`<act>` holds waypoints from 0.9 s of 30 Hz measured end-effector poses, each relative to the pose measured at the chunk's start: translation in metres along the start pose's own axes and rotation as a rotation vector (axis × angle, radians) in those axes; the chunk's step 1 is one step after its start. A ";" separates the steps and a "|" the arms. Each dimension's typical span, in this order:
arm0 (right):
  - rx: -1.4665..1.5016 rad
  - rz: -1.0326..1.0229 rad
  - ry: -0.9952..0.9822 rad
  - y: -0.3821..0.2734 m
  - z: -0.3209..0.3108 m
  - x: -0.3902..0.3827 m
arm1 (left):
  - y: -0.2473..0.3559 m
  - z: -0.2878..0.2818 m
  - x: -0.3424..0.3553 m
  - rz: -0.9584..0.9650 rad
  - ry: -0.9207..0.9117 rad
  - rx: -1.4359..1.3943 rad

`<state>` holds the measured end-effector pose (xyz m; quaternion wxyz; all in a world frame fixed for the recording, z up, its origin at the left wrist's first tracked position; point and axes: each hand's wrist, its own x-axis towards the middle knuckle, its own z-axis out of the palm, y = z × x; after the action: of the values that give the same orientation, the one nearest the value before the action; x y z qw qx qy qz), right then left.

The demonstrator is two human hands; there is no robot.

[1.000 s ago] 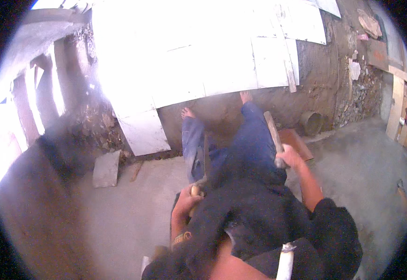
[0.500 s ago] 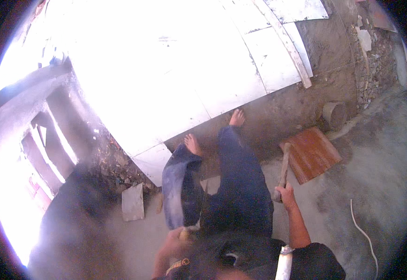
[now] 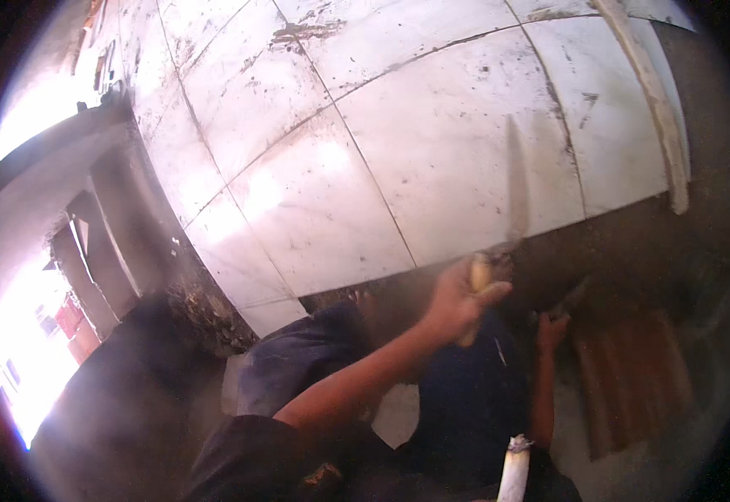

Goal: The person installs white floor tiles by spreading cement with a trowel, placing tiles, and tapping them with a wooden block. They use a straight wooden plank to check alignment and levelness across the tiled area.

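I have the left fingers (image 3: 492,292) wrapped around a wooden-handled trowel (image 3: 481,272), its blurred blade pointing beyond them; on my feed the dim right fingers (image 3: 552,324) I can't read. Right of these lies a reddish-brown panel (image 3: 635,381); white tiles (image 3: 457,134) spread ahead.

Bare left arm (image 3: 361,378) reaches forward and rightward, right arm (image 3: 542,402) extended ahead.
The left hand (image 3: 457,305) is closed in a firm grip, one digit pointing right; the right hand (image 3: 552,329), dim and blurred in shadow, appears curled, its fingers indistinct.
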<state>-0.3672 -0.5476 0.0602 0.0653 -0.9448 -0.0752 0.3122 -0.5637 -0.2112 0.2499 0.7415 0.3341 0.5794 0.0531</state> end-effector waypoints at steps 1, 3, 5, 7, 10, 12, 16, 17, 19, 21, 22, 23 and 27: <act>-0.007 -0.061 0.005 0.000 0.007 0.005 | -0.006 0.008 0.016 0.030 -0.032 -0.013; -0.097 -0.039 0.122 -0.017 0.012 0.005 | -0.013 0.023 0.045 0.087 -0.099 -0.015; -0.119 -0.099 0.197 -0.049 -0.004 -0.006 | -0.013 0.039 0.064 0.133 -0.172 0.015; 0.018 -0.409 0.302 -0.097 -0.026 -0.019 | -0.010 0.058 0.076 0.160 -0.253 -0.025; 0.506 -0.495 0.007 -0.176 -0.048 -0.027 | -0.003 0.091 0.091 0.317 -0.318 -0.040; 0.804 -0.458 -0.170 -0.213 -0.063 -0.036 | -0.001 0.109 0.096 0.611 -0.254 0.194; 1.230 -0.318 -0.339 -0.255 -0.084 -0.034 | 0.011 0.092 0.126 0.993 -0.190 0.699; 1.209 -0.366 -0.304 -0.260 -0.088 -0.030 | 0.013 0.068 0.137 0.989 -0.181 0.743; 1.157 -0.453 -0.225 -0.270 -0.091 -0.020 | 0.024 -0.004 0.167 0.908 0.107 0.810; 1.180 -0.614 -0.336 -0.279 -0.095 -0.010 | 0.039 -0.100 0.204 0.869 0.563 1.009; 1.109 -0.661 -0.397 -0.284 -0.098 -0.003 | 0.037 -0.141 0.217 0.664 0.712 1.150; 1.046 -0.725 -0.461 -0.289 -0.103 0.004 | 0.033 -0.181 0.228 0.548 0.863 1.106; 0.320 -0.669 -0.089 -0.332 -0.116 0.034 | 0.008 -0.258 0.250 0.607 1.069 1.331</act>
<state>-0.3045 -0.2245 0.1900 0.3073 -0.8313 -0.3328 0.3221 -0.7116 0.0235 0.0217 -0.0189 0.7631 0.6442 0.0485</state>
